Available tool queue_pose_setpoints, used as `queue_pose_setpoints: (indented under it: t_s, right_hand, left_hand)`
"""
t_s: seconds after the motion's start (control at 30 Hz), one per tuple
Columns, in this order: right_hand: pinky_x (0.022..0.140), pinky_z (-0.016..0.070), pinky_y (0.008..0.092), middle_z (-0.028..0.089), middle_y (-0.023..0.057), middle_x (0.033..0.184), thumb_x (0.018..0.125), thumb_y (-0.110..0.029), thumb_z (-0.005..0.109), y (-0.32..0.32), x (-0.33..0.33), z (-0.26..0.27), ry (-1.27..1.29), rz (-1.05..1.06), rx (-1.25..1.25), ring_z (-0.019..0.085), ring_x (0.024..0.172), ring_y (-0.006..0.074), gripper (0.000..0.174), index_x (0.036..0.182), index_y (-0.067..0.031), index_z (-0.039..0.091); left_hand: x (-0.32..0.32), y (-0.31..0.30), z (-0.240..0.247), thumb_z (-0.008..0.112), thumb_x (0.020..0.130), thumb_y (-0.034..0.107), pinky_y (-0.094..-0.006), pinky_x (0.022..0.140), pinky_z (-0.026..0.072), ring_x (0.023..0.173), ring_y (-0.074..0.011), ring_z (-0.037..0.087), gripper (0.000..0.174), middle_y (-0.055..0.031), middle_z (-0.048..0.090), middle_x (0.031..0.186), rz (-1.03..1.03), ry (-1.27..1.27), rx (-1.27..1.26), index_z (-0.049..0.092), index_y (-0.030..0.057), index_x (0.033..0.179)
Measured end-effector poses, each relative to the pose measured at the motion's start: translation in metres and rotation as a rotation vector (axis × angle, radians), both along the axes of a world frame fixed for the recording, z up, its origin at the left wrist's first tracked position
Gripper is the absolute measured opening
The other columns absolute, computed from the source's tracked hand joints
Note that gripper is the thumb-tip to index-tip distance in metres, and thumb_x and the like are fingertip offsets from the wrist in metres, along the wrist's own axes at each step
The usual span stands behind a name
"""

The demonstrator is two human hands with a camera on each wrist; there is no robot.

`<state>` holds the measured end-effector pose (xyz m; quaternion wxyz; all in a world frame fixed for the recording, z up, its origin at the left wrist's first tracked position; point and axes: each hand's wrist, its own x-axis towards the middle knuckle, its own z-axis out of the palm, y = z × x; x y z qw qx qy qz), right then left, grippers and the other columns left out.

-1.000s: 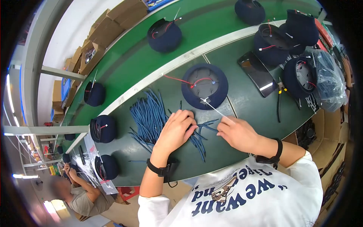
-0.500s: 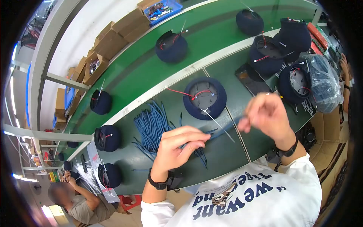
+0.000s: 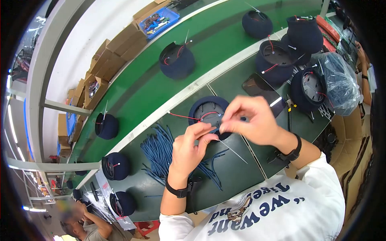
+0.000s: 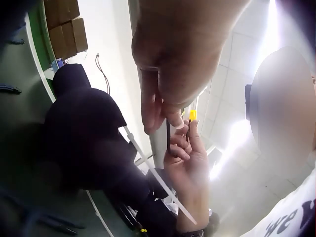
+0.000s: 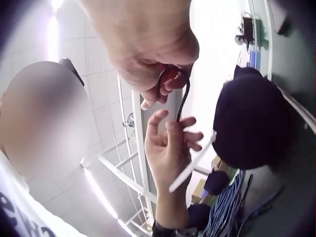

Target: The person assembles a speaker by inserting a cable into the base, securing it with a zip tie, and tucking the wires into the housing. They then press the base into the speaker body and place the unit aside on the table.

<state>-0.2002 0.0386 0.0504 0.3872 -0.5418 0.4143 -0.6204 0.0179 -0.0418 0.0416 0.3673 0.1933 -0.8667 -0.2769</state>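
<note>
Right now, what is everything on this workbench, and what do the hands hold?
conveyor belt: one, green, across the top
dark blue caps: at least nine, navy, across conveyor belt and bench
blue tubes: one pile, blue, beside the left hand
cable tie: one, white, under the hands
phone: one, black, behind the right hand
plastic bag: one, clear, far right edge
cardboard boxes: several, brown, beyond the belt
thin dark tube: one, dark, pinched between both hands
left hand: pinches the tube
right hand: pinches the tube
</note>
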Motion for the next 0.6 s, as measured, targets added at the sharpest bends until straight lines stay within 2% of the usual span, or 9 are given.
queue_pose_setpoints:
  t_s: [0.07,0.1,0.2,0.23,0.33,0.43,0.53,0.6]
  right_hand:
    - [0.066,0.0509,0.0241,0.076,0.0033,0.083,0.087,-0.009,0.087,0.002,0.009,-0.002,0.159,-0.065,0.023,0.066,0.077,0.0056,0.011,0.092,-0.003,0.079]
    - [0.066,0.0497,0.0255,0.076,0.0038,0.082,0.087,-0.007,0.086,0.002,0.012,-0.007,0.233,-0.073,-0.013,0.068,0.076,0.0107,0.009,0.094,-0.0033,0.08]
    - [0.067,0.0492,0.0262,0.075,0.0041,0.082,0.088,-0.004,0.083,-0.007,0.017,-0.024,0.279,-0.108,-0.272,0.07,0.079,0.0177,0.008,0.096,-0.0045,0.082]
    - [0.072,0.0533,0.0299,0.076,0.0062,0.087,0.091,-0.001,0.078,-0.007,0.016,-0.027,0.332,-0.091,-0.281,0.072,0.085,0.0233,0.014,0.103,-0.0038,0.082]
    - [0.077,0.0573,0.0339,0.076,0.009,0.095,0.091,0.001,0.077,-0.002,0.019,-0.022,0.259,-0.017,-0.14,0.073,0.089,0.0246,0.02,0.11,-0.0024,0.081]
    - [0.078,0.0606,0.0353,0.076,0.0146,0.103,0.087,0.009,0.076,0.0,0.018,-0.019,0.317,-0.014,-0.194,0.075,0.091,0.024,0.028,0.113,-0.0004,0.081]
    - [0.079,0.0593,0.035,0.076,0.0126,0.1,0.09,0.003,0.076,0.0,0.012,-0.024,0.298,-0.047,-0.135,0.075,0.088,0.0275,0.027,0.116,-0.0023,0.08]
    - [0.076,0.0583,0.0343,0.076,0.0135,0.097,0.091,0.001,0.076,-0.005,0.003,-0.018,0.363,-0.154,-0.161,0.075,0.085,0.026,0.025,0.115,-0.0027,0.081]
  left_hand:
    - [-0.001,-0.001,-0.008,0.087,0.085,0.002,-0.032,0.069,0.0637,0.08,-0.0245,0.08,0.04,-0.0103,0.08,0.098,0.0,0.027,-0.086,0.062,0.0016,0.117]
    - [0.0,-0.001,-0.01,0.088,0.084,0.002,-0.0322,0.067,0.0633,0.078,-0.0242,0.08,0.042,-0.009,0.08,0.096,0.0,0.038,-0.13,0.062,0.0021,0.117]
    - [0.004,-0.001,-0.013,0.089,0.084,0.0,-0.0312,0.075,0.0647,0.082,-0.0233,0.081,0.041,-0.0124,0.079,0.098,-0.045,0.054,-0.193,0.061,0.0021,0.114]
    - [0.004,-0.002,-0.012,0.091,0.082,0.003,-0.0314,0.072,0.0645,0.08,-0.0223,0.08,0.043,-0.0116,0.079,0.098,-0.054,0.077,-0.213,0.062,0.0025,0.113]
    - [0.003,-0.002,-0.012,0.094,0.079,0.007,-0.0304,0.072,0.0639,0.08,-0.0216,0.079,0.045,-0.011,0.078,0.1,0.012,0.159,-0.202,0.062,0.0028,0.111]
    - [0.009,-0.005,-0.018,0.096,0.08,0.02,-0.0292,0.071,0.0623,0.084,-0.0213,0.079,0.049,-0.0111,0.078,0.1,0.042,0.111,-0.136,0.064,0.0029,0.112]
    - [0.006,-0.025,-0.01,0.098,0.072,0.041,-0.0375,0.08,0.0621,0.099,-0.0274,0.077,0.072,-0.0129,0.078,0.106,-0.084,0.062,-0.145,0.064,0.0026,0.122]
    - [0.0,-0.034,0.012,0.104,0.048,0.049,-0.049,0.109,0.0502,0.135,-0.0382,0.061,0.113,-0.021,0.063,0.144,0.126,-0.204,-0.247,0.059,0.0047,0.142]
